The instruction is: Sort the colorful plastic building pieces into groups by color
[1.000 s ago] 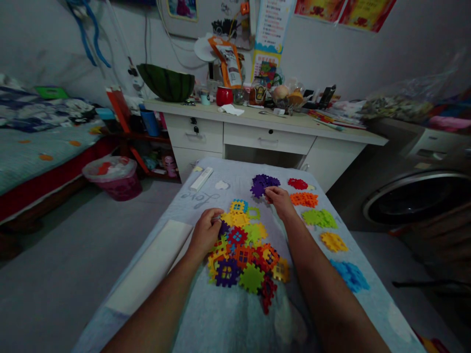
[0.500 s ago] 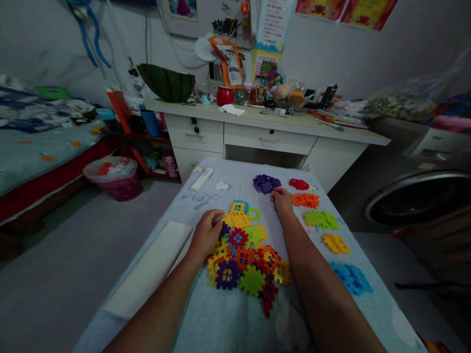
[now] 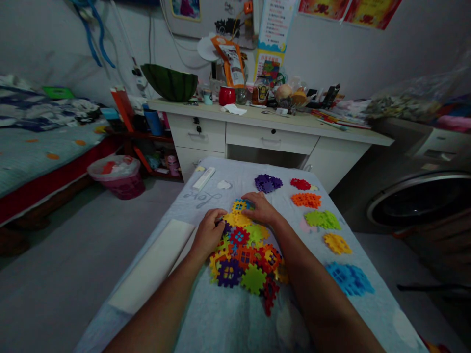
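Note:
A mixed pile of colourful interlocking plastic blocks (image 3: pixel 245 255) lies in front of me on a cloth-covered table. At its left edge is my left hand (image 3: pixel 209 234), fingers curled together beside a dark purple block (image 3: pixel 227 227); what they hold, if anything, is hidden. My right hand (image 3: pixel 262 209) reaches over the far end of the pile, thumb and fingers apart around a yellow block with a blue window (image 3: pixel 239 206). Yellow blocks (image 3: pixel 237 219) lie between the two hands. Nearer me are a purple window block (image 3: pixel 229 272) and a lime-green block (image 3: pixel 253 279).
Along the right are sorted heaps: purple (image 3: pixel 268 183), red (image 3: pixel 300 184), orange (image 3: pixel 306 200), green (image 3: pixel 323 219), yellow (image 3: pixel 337 243) and blue (image 3: pixel 349 279). A white board-like piece (image 3: pixel 154 264) lies left, a white stick-like object (image 3: pixel 203 179) farther back. A desk (image 3: pixel 272 122) stands beyond.
My right hand has moved left and nearer, from beside the purple heap to the far end of the mixed pile, its fingers now spread. My left hand stays at the pile's left edge.

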The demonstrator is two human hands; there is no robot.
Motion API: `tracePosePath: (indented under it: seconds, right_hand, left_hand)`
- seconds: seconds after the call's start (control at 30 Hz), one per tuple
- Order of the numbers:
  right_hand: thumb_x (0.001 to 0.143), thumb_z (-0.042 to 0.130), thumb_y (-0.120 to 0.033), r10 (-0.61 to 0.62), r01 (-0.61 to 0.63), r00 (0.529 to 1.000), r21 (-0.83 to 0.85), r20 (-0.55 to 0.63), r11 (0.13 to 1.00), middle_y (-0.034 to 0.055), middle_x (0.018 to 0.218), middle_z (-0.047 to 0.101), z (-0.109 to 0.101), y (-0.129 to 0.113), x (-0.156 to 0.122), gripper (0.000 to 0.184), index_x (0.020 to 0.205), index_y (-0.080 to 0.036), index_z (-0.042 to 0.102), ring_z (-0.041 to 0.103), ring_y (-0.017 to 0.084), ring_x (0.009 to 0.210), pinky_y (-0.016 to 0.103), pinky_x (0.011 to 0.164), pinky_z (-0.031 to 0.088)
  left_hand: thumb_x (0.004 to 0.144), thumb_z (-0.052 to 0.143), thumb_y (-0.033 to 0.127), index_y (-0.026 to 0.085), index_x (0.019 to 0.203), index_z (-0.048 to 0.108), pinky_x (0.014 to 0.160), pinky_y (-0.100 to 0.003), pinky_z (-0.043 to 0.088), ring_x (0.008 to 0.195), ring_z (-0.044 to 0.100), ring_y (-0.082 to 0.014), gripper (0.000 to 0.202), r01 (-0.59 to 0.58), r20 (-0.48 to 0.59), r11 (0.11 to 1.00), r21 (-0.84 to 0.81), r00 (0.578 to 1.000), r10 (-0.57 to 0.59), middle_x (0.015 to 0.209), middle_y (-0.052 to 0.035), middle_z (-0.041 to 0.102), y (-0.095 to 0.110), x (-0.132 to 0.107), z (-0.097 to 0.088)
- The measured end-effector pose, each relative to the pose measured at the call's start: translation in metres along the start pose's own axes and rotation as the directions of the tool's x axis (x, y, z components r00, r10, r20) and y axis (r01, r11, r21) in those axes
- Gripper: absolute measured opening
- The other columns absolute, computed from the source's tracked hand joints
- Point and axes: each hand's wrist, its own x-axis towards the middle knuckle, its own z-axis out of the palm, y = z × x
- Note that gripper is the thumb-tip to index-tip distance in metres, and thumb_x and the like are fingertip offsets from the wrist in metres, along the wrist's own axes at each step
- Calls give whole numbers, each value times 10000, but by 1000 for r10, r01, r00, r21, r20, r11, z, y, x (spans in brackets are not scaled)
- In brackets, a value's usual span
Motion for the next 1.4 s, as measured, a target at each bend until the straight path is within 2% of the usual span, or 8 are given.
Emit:
tracePosePath:
  seconds: [0.1, 0.3, 0.67, 0.8, 0.9, 1.07, 1.23, 1.4]
  right_hand:
    - [743, 763, -345, 25, -19, 997, -79, 68, 997, 142, 1205, 631, 0, -6, 1, 532, 1205, -122, 623, 538, 262, 1120, 419, 996, 337]
    - [748, 759, -276, 13, -9, 999, -79, 42, 997, 100, 1164, 643, -3, -7, 2, 428, 1144, -160, 644, 547, 230, 1076, 386, 970, 338]
    - [740, 752, -221, 30, -18, 995, -123, 91, 992, 100, 1159, 641, -2, -17, 3, 439, 1160, -164, 636, 557, 231, 1073, 382, 964, 363]
    - [718, 765, -182, 26, -21, 998, -69, 62, 997, 108, 1157, 612, -11, -25, -2, 513, 1205, -151, 607, 543, 234, 1084, 388, 971, 380]
    - [722, 769, -175, 45, -45, 999, -4, -8, 999, 93, 1112, 613, -26, -25, -12, 508, 1202, -161, 602, 557, 223, 1037, 391, 950, 412]
    - [765, 746, -242, 130, -129, 989, 14, -77, 992, 89, 1107, 609, -74, -15, -54, 438, 1178, -188, 610, 579, 219, 1016, 397, 925, 461]
    - [800, 670, -255, 243, -246, 969, -66, -48, 967, 93, 1205, 607, -130, 11, -127, 354, 1150, -222, 631, 560, 247, 1145, 444, 1008, 438]
    - [772, 629, -239, 390, -392, 920, -120, -43, 912, 89, 1224, 615, -153, 38, -200, 379, 1151, -236, 635, 577, 259, 1156, 460, 1007, 458]
  left_hand:
    - [785, 526, 183, 227, 1008, 647, 963, -385, 511, 1037, 638, -202, 258, -18, 10, 1000, 0, 1000, 18, 1086, -47, 631, -1, 0, 0]
    - [787, 525, 178, 225, 1017, 642, 986, -389, 489, 1055, 622, -203, 262, -38, 27, 999, 28, 999, 37, 1094, -48, 619, -6, 1, 2]
    - [766, 527, 194, 207, 1009, 640, 969, -385, 490, 1024, 621, -207, 268, -36, 40, 999, 35, 999, 35, 1074, -54, 616, 1, 0, 0]
    - [762, 517, 200, 208, 1008, 643, 964, -385, 491, 1018, 619, -206, 276, -42, 42, 998, 40, 998, 41, 1073, -53, 612, -1, 1, 1]
    - [758, 517, 207, 207, 997, 647, 967, -387, 489, 1024, 616, -210, 272, -39, 41, 998, 46, 998, 37, 1070, -57, 613, -2, 1, 2]
    - [758, 523, 231, 203, 981, 649, 977, -406, 484, 1032, 617, -224, 257, -30, 48, 998, 55, 998, 27, 1068, -64, 620, 0, 2, 1]
    - [763, 530, 256, 209, 1001, 650, 976, -408, 486, 1032, 622, -228, 270, -34, 60, 997, 64, 998, 30, 1082, -67, 622, -3, 2, 1]
    - [771, 534, 296, 204, 1041, 644, 968, -406, 493, 1003, 637, -227, 306, -42, 75, 997, 65, 996, 38, 1093, -72, 628, -9, 2, 3]
